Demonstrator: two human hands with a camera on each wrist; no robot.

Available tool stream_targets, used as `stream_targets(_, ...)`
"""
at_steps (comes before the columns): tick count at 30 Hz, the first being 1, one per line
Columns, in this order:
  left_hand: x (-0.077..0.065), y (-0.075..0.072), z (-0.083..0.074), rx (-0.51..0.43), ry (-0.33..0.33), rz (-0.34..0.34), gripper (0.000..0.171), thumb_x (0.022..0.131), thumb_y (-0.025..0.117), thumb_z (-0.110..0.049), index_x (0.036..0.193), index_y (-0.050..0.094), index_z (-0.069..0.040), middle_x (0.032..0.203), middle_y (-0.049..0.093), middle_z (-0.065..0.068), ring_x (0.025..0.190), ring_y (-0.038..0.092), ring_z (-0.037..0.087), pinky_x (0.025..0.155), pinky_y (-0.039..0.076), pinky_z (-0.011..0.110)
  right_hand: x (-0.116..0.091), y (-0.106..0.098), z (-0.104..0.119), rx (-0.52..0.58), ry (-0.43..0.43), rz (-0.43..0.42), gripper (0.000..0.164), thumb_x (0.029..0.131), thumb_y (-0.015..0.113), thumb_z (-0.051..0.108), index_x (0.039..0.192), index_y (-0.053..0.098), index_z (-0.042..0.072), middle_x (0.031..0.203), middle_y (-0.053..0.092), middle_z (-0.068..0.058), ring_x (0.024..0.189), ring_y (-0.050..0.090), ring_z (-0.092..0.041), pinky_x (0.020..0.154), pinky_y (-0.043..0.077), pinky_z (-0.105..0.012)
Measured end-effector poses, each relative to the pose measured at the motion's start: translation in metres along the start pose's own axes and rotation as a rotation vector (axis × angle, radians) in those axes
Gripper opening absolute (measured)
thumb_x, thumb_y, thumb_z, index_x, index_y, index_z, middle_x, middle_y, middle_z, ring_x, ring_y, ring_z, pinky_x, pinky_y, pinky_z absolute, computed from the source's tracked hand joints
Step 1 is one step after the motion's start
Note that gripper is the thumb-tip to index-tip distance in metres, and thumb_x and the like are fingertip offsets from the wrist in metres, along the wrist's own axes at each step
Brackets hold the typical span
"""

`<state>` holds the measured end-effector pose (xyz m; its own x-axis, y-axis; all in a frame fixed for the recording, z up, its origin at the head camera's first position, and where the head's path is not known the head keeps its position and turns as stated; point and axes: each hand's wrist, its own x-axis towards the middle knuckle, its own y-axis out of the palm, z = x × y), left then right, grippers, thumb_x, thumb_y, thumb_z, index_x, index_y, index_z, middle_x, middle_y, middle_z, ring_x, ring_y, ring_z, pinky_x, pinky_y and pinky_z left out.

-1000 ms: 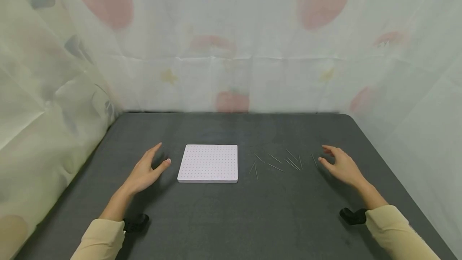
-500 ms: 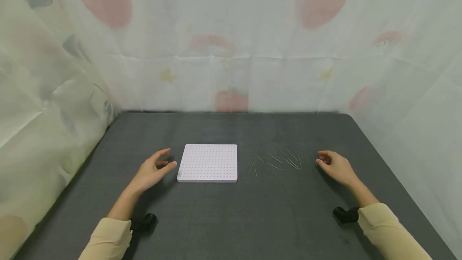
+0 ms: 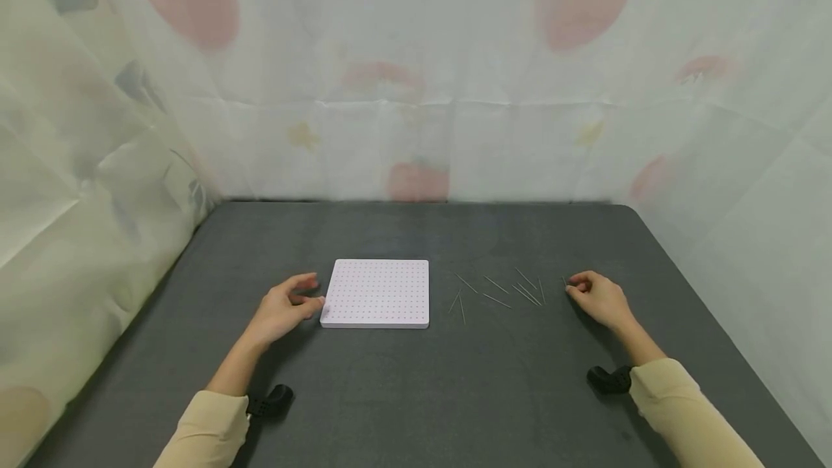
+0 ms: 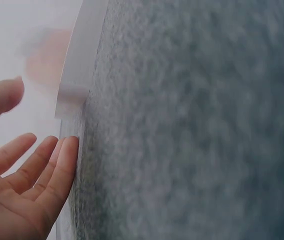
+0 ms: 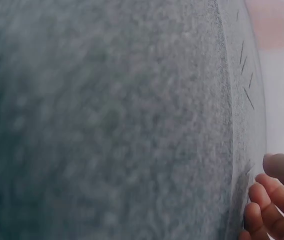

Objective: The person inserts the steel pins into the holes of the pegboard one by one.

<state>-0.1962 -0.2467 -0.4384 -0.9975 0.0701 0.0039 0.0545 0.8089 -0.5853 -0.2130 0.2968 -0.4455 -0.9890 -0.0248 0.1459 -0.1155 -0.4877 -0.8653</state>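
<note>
A white board [image 3: 375, 295] with a grid of small dots or holes lies flat on the dark table. My left hand [image 3: 279, 314] is beside its left edge, thumb tip at the near-left corner; I cannot tell whether it touches. In the left wrist view that hand's fingers [image 4: 62, 165] are relaxed and hold nothing, just short of the board [image 4: 79, 55]. My right hand [image 3: 598, 300] has loosely bent fingers around the rightmost thin needle-like pin [image 3: 563, 280], partly hidden by the hand. In the right wrist view thumb and fingers [image 5: 262, 200] stand slightly apart near that pin [image 5: 250, 168].
Several thin metal needle-like pins [image 3: 526, 295] lie scattered between the board and my right hand, some crossing or close together. The grey table [image 3: 416, 396] meets a patterned white curtain [image 3: 494, 150] at the back and sides. A black wrist camera [image 3: 609, 380] hangs below each wrist.
My left hand has moved right to the board's edge, its fingers bending slightly. My right hand has moved left and down to the rightmost pin, thumb and fingers drawing closer together.
</note>
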Motion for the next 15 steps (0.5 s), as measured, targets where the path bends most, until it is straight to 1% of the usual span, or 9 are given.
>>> stream_targets(3,0.001,0.003,0.000,-0.036,-0.014,-0.006,0.059,0.082,0.069,-0.020,0.133,0.045,-0.001,0.123,0.055,0.019,0.093,0.062,0.026,0.063,0.054,0.025,0.001,0.002,0.001,-0.006,0.033,-0.007,0.025,0.088,0.059,0.018,0.100,0.062,-0.003,0.085,0.063,-0.014,0.073,0.059,-0.027,0.065,0.045,-0.044)
stream_targets(6,0.002,0.005,0.000,-0.064,-0.028,0.002,0.057,0.082,0.069,-0.016,0.132,0.046,0.000,0.122,0.055,0.020,0.092,0.062,0.026,0.064,0.055,0.025,0.002,0.003,0.003,-0.013,0.073,-0.006,0.025,0.088,0.059,0.020,0.100,0.062,-0.002,0.085,0.063,-0.014,0.074,0.059,-0.028,0.065,0.045,-0.043)
stream_targets(15,0.003,0.008,-0.001,-0.077,-0.053,0.036,0.053,0.081,0.068,-0.009,0.130,0.049,-0.001,0.119,0.057,0.021,0.086,0.062,0.021,0.063,0.055,0.028,0.005,0.004,0.011,-0.020,0.181,0.024,0.027,0.088,0.057,0.024,0.103,0.059,0.001,0.094,0.062,-0.016,0.081,0.059,-0.031,0.064,0.046,-0.043)
